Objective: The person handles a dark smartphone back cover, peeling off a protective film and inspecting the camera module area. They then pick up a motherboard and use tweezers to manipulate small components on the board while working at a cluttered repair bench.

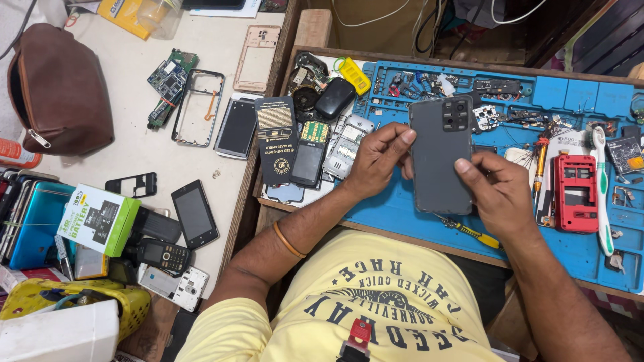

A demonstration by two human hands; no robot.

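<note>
I hold a dark grey smartphone (441, 155) back side up over the blue repair mat (389, 214), its camera block at the top. My left hand (377, 158) grips the phone's left edge, fingers curled on the rim. My right hand (496, 188) grips its right edge, thumb pressed on the back near the middle. A yellow-handled screwdriver (471, 232) lies on the mat just below the phone.
A red phone frame (575, 193), a white toothbrush (603, 194) and small parts lie at the mat's right. Keypad phones and a black card (276, 137) sit left of my hands. The white table (134, 154) holds phone frames, a circuit board, a brown pouch (57, 87) and a green box (97, 219).
</note>
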